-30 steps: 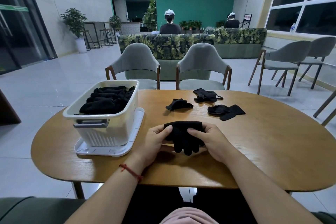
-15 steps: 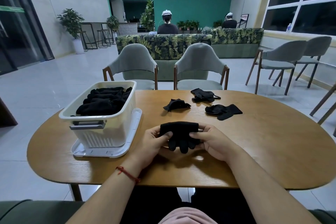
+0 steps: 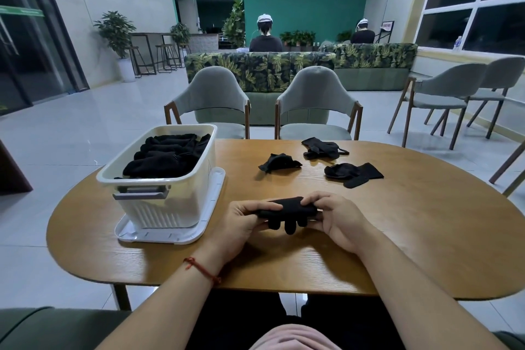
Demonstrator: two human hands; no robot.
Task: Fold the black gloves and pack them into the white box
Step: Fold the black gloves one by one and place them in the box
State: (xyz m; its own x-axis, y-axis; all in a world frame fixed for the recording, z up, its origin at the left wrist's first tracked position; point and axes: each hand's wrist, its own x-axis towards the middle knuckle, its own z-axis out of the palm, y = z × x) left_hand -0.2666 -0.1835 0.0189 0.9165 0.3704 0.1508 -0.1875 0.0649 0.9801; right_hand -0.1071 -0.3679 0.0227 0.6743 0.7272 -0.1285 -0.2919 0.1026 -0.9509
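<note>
Box at the left, loose gloves at the back, one glove held in front.

On the counter (image 3: 397, 236) the box (image 3: 170, 207) stands at the left end on its lid (image 3: 170, 237), with a pile of folded gloves (image 3: 167, 159) inside it. Right of the box, nearer the front edge, the left grip (image 3: 241, 224) and the right grip (image 3: 341, 221) hold a glove (image 3: 287, 209) between them, one at each end, its fingers hanging toward the person. Behind it three loose gloves lie apart from one another: one in the middle (image 3: 279, 162), one farther back by the far edge (image 3: 322, 148), one to the right (image 3: 353, 174). Two chairs (image 3: 211, 99) stand side by side behind the far edge, and a sofa (image 3: 255, 71) stands behind them.
</note>
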